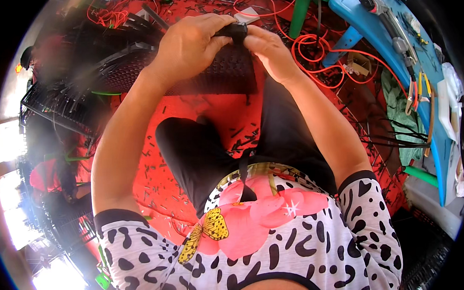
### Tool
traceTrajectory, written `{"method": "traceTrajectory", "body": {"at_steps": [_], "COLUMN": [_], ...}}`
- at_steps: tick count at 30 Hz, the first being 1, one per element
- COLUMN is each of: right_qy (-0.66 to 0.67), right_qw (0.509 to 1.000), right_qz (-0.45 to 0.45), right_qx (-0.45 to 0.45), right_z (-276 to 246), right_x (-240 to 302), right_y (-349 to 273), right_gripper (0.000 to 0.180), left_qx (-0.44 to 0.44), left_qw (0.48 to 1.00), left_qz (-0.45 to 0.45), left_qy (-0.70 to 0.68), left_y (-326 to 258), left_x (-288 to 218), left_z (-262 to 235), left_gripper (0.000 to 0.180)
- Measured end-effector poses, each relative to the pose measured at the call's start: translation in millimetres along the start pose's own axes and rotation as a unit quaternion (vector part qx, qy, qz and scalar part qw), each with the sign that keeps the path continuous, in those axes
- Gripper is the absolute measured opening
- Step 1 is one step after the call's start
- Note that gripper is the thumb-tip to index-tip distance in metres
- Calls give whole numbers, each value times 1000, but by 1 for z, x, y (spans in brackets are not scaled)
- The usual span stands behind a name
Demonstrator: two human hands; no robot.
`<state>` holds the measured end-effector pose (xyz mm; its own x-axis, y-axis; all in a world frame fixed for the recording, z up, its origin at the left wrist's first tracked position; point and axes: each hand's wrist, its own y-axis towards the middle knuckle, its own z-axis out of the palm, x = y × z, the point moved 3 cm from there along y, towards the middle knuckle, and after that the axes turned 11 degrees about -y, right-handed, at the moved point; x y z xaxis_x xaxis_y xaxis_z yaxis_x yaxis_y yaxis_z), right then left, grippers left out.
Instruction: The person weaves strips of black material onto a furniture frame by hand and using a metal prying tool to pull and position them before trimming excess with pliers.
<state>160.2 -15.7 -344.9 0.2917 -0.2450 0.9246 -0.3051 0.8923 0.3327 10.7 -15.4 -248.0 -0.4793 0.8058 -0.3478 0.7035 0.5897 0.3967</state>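
Up at the top middle, both hands meet at a small black piece (236, 32) whose exact kind I cannot make out. My left hand (190, 44) pinches it between thumb and fingers. From the other side, the bent fingertips of my right hand (270, 52) press against its right end. Just below and behind the hands stands a dark woven basket-like thing (224, 73) with a patterned side. Long black strips (124, 56) lie along its left part, partly blurred and hidden by my left forearm.
A blue table (355, 10) curves along the right, bearing a tool with a cable (394, 32) and pliers (410, 99). Orange-red hose (310, 53) coils on the red floor (174, 103), which is strewn with black scraps. Dark racks (57, 113) stand at the left.
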Motion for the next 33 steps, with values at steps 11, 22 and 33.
{"method": "traceTrajectory", "body": {"at_steps": [11,22,33], "right_qy": [106,105,-403], "right_qw": [994,994,897], "right_qz": [36,36,-16], "right_qx": [-12,-18,-180], "right_z": [2,0,-83], "right_x": [-1,9,48], "right_y": [3,5,-64], "right_gripper": [24,22,34], "left_qx": [42,8,10], "left_qw": [985,960,975], "left_qz": [-88,-103,-118], "left_qy": [-143,-261,-187], "left_y": [0,4,6], "left_x": [2,9,10], "left_z": [-5,-10,-5], "left_gripper": [33,28,22]}}
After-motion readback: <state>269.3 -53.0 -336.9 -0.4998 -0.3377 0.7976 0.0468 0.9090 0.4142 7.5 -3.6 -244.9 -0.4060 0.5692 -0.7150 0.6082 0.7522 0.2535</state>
